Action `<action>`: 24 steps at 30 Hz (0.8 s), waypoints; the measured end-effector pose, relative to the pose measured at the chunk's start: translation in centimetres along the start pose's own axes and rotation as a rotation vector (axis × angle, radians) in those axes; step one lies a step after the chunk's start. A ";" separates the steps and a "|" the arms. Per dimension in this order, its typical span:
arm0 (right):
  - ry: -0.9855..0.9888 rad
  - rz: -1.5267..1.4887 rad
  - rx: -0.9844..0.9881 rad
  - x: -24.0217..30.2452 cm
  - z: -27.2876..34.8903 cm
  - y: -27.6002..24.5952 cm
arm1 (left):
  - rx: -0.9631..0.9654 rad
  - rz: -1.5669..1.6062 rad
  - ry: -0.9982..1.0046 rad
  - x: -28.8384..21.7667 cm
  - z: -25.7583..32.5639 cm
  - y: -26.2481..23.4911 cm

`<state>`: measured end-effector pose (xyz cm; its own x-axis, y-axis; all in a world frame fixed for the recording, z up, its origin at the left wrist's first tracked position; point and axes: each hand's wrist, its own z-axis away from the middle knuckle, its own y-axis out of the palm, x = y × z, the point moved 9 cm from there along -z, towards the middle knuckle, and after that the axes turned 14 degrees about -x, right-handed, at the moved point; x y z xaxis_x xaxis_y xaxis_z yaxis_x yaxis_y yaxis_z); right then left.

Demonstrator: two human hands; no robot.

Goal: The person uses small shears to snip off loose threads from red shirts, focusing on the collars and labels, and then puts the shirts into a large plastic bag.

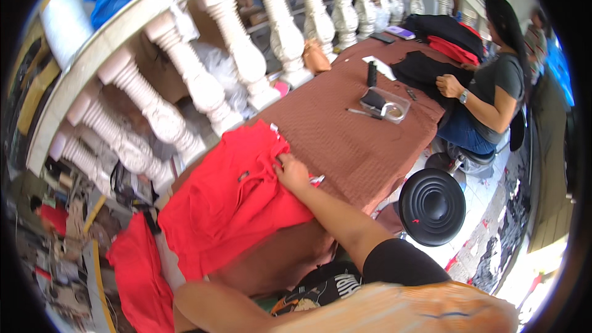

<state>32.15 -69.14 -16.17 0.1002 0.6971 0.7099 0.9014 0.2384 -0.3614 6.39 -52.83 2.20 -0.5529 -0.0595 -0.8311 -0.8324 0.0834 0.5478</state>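
Note:
A red garment (228,191) lies spread and wrinkled over the near left part of the brown-covered table (345,142). My right hand (293,172) is at its right edge, with fingers closed on the cloth near a small white tag. A second white tag shows beneath my wrist. Of my left arm only the bent forearm shows, at the lower edge; the left hand itself is out of the picture. Another red piece of cloth (139,271) hangs down at the left, beside the table's end.
White balusters (237,40) line the table's far side. A clear plastic box (388,105) with small tools stands further along. A person (496,86) sits at the right, hands on black cloth (425,71). A black round stool (431,206) stands by the table's right edge.

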 end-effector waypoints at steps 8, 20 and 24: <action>0.005 -0.052 -0.004 0.6 0.4 -0.2 | 0.011 -0.007 0.030 -0.5 0.0 -0.3; 0.010 0.013 0.013 0.1 0.4 0.2 | -0.048 -0.073 0.102 -1.0 0.4 -1.0; -0.008 0.041 0.010 -0.9 0.1 -0.1 | -0.042 -0.053 0.154 -1.6 0.9 -1.3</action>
<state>31.91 -69.77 -16.79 0.1336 0.7119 0.6894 0.8923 0.2162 -0.3962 8.36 -51.96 2.76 -0.5045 -0.2148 -0.8362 -0.8596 0.0344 0.5098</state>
